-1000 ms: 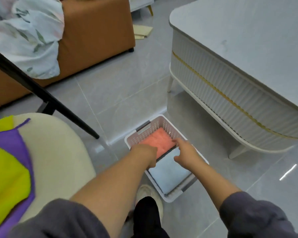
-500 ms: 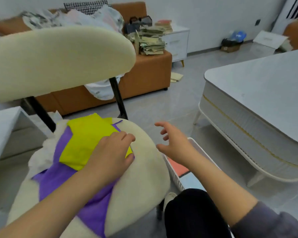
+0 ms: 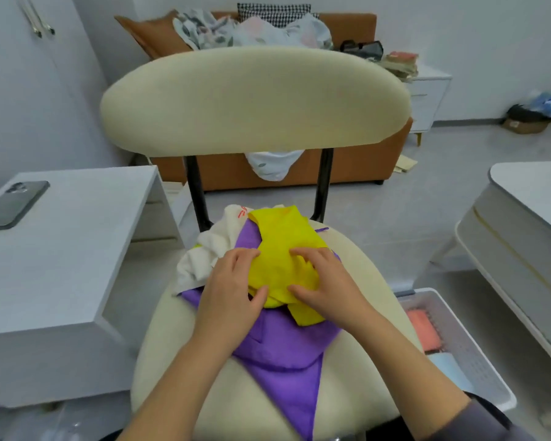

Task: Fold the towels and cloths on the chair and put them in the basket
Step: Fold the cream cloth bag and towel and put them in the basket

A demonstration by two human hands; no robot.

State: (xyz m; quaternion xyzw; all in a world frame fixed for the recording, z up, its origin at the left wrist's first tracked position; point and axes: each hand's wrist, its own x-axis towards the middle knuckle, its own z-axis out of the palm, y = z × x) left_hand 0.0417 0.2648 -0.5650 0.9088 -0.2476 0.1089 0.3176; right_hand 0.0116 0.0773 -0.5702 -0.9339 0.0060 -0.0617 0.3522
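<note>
We are working at the cream upholstered chair (image 3: 255, 100). A thin, bright yellow cloth (image 3: 283, 249) is lying crumpled on top of a larger purple cloth (image 3: 283, 354), which is spreading across the seat and spilling over its front edge. A rumpled white terry towel (image 3: 204, 253) is bunching up against them at the back left.

Our left hand (image 3: 233, 291) is curling its fingers over the yellow cloth's left side, with the thumb closing in from the near edge. Our right hand (image 3: 328, 281) is mirroring it on the right. Both are pinching gathered folds of the fabric rather than lying flat on it.

We are judging this yellow cloth to be very light and completely limp. It is wrinkling under the slightest squeeze, so it will sag and hold no shape once lifted. We think the best hold is at two neighbouring corners or along one straight edge, not in the bunched middle, so that it hangs open and can be laid flat for folding. Since it is touching the purple cloth underneath, we are expecting some cling, and the lower cloth may drag along with it. The towel looks thicker and heavier.

The white perforated plastic basket (image 3: 477, 361) is standing on the floor just to the chair's right. It is already holding a folded coral cloth (image 3: 423, 332) and a pale blue one (image 3: 449, 370).
</note>
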